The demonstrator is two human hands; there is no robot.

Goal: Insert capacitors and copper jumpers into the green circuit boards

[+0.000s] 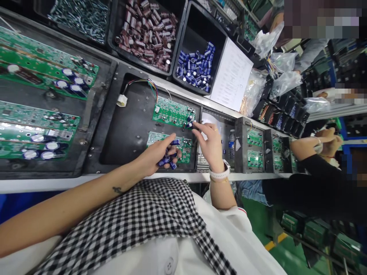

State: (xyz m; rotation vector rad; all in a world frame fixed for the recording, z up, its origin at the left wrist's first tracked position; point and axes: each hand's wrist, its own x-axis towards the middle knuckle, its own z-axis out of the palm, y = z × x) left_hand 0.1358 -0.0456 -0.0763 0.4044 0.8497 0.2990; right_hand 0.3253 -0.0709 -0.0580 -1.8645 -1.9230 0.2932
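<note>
Black tray has two green boards along its right edge, a far board and a near board. Hands are apart: left hand over the near one, curled round some blue capacitors; right hand at the far one's near right corner, fingertips by a single capacitor, can't tell if pinched.
</note>
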